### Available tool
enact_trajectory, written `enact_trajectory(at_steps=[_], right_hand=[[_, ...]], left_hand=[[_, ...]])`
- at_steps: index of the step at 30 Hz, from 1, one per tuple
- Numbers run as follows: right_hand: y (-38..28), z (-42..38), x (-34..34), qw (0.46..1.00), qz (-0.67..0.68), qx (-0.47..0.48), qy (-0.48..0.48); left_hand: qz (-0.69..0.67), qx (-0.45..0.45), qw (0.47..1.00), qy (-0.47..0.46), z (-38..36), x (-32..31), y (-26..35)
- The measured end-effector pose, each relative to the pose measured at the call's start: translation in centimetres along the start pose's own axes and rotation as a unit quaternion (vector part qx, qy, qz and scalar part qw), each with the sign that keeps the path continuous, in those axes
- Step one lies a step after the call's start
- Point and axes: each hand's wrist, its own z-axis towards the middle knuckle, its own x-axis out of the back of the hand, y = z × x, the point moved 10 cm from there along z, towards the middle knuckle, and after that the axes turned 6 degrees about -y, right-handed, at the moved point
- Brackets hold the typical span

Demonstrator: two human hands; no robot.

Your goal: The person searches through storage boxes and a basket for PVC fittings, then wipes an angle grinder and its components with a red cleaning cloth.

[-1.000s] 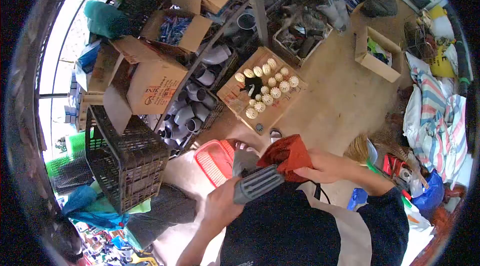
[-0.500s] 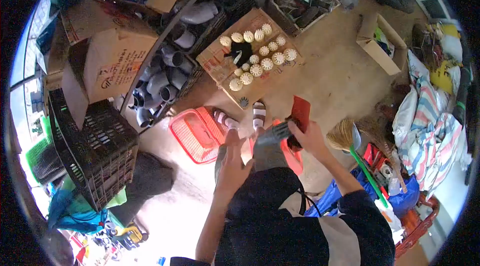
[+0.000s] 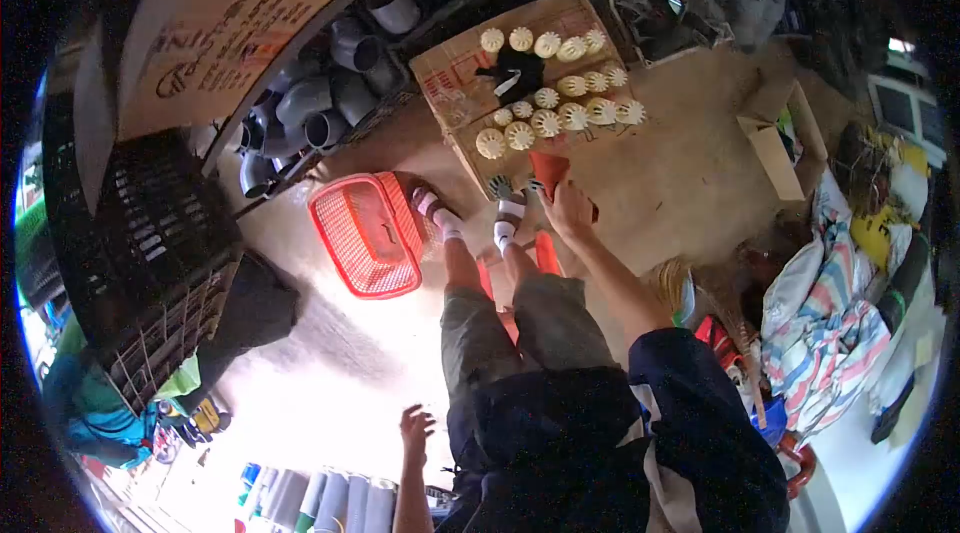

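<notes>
1. Left hand [image 3: 417,425]: empty, fingers loosely spread, low beside the body. Change: it has drawn farther from the held item and takes no part in the hold.
2. Grey cylinders [image 3: 355,503]: a row, on the near side, close to the left hand.
3. Right hand [image 3: 568,209]: closed around the red piece. Change: arm now extended forward past the knees, so this hand alone carries the piece.
4. Red piece [image 3: 548,170]: in the right hand, above the near edge of the cardboard surface [image 3: 462,105]. Whether it touches that surface cannot be told; whether a grey part is held with it is unclear.
5. Red basket [image 3: 372,238]: on the floor, left of the feet.
6. Dark ribbed disc [image 3: 500,186]: at the near corner of the cardboard, just beside the red piece.
7. Pale ribbed pieces [image 3: 545,123]: several, in rough rows on the cardboard.
8. Black item [image 3: 522,66]: soft-looking, with a pale strip, among the farther rows.
</notes>
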Motion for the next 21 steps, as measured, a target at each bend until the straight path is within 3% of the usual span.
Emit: enact_trajectory(at_steps=[2, 5, 9, 15, 21], right_hand=[[-1.8, 0.7, 0.0, 0.998, -0.016, 0.052, 0.020], [-3.2, 1.2, -0.7, 0.993, -0.041, 0.104, 0.024], [-4.0, 1.1, -1.5, 0.989, -0.064, 0.130, -0.020], [-4.4, 1.9, -1.8, 0.989, -0.048, 0.130, -0.054], [-4.6, 1.2, -2.3, 0.986, -0.067, 0.143, -0.060]], left_hand=[[-0.021, 0.010, 0.999, -0.049, -0.3, -2.3, -3.0], [0.022, 0.072, 0.996, -0.038, -0.2, -5.6, -5.7], [-0.092, -0.081, 0.988, -0.091, 0.1, -8.9, -4.6], [-0.071, 0.051, 0.995, -0.045, 0.0, -6.3, -4.3], [-0.063, 0.048, 0.996, -0.039, 0.1, -5.4, -1.8]])
